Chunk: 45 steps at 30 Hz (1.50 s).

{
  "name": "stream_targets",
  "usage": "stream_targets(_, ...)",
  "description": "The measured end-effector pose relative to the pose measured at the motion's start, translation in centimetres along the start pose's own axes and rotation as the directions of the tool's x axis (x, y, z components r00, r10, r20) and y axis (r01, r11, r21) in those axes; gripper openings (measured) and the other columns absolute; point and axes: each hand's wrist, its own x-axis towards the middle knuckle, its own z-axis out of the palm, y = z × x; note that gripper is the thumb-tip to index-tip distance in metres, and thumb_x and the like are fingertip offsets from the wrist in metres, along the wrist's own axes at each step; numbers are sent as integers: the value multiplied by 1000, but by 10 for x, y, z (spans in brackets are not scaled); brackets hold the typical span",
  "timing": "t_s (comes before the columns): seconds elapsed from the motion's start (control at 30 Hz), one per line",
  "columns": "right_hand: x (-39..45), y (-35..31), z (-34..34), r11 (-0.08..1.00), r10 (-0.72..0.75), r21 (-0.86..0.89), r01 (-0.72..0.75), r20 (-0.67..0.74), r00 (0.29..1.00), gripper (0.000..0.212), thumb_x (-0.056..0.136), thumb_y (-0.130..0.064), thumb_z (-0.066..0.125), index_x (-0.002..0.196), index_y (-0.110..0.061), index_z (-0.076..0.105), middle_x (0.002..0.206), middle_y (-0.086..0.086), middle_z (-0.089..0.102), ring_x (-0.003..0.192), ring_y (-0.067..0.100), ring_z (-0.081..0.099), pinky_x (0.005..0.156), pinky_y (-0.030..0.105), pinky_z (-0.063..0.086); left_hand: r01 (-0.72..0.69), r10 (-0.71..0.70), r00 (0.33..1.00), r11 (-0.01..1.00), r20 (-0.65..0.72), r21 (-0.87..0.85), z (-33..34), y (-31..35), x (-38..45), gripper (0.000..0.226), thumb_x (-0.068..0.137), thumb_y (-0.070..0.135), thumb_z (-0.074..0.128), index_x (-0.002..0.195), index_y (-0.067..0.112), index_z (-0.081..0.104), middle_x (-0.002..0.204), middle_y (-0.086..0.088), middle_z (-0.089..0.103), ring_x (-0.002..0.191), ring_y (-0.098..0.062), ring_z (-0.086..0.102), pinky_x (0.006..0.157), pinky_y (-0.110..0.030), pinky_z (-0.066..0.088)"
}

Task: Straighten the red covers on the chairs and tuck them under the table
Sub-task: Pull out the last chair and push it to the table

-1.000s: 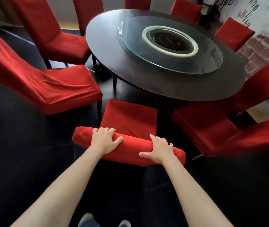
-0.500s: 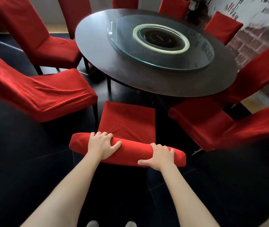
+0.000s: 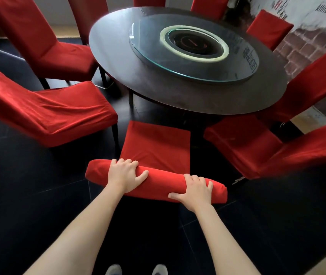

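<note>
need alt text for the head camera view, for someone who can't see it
Seen from above, a person's left hand and right hand grip the top of a red-covered chair back, its seat facing a round dark table with a glass turntable. More red-covered chairs ring the table, and shoe tips show at the bottom edge.

Glass disc (image 3: 195,60): round, in the upper middle.
Brick wall (image 3: 305,42): upper right, with some writing.
Floor (image 3: 29,195): dark tiles.
Shoes (image 3: 114,269): grey, bottom edge.
</note>
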Motion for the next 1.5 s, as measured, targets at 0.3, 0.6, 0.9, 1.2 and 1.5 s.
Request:
stream_targets(0.3, 7, 18, 4, 995, 27, 97, -20, -69, 997, 86, 68, -77, 60, 140, -36, 39, 142, -10, 44, 139, 19, 30, 115, 60, 4, 38, -38, 999, 999, -18, 12, -2, 17, 4, 81, 76, 73, 5, 104, 27, 65, 99, 3, 68, 96, -22, 59, 94, -43, 34)
stream_targets(0.6, 24, 52, -7, 998, 4, 59, -1, -53, 999, 85, 68, -77, 61, 139, -37, 38, 141, -11, 45, 138, 19, 31, 115, 59, 7, 91, -91, 996, 996, -22, -10, 0, 50, 6, 79, 77, 73, 7, 101, 25, 65, 99, 2, 68, 96, -24, 58, 94, -44, 35)
stream_targets(0.9, 26, 61, -8, 999, 8, 45, -7, -31, 999, 86, 66, -78, 63, 137, -35, 39, 134, -8, 49, 132, 19, 36, 112, 59, 13, 95, -96, 995, 995, -28, -22, 6, 59, 4, 82, 75, 74, 3, 104, 27, 65, 101, 3, 67, 98, -23, 57, 93, -43, 36)
stream_targets(1.2, 17, 57, -7, 999, 19, 44, -18, -28, 999, 85, 69, -79, 59, 137, -33, 39, 134, -7, 49, 133, 20, 36, 113, 59, 14, 80, -81, 996, 996, -26, -34, 6, 55, 2, 80, 76, 75, 6, 105, 28, 64, 101, 4, 67, 98, -22, 56, 94, -42, 36)
stream_targets(1.5, 12, 56, -3, 996, 23, 89, -21, -26, 999, 88, 69, -77, 60, 142, -34, 36, 143, -8, 43, 138, 20, 30, 113, 60, 9, 71, -73, 997, 997, -36, -35, 6, 53, 1, 80, 74, 76, 6, 101, 29, 65, 99, 6, 67, 96, -20, 57, 91, -40, 36)
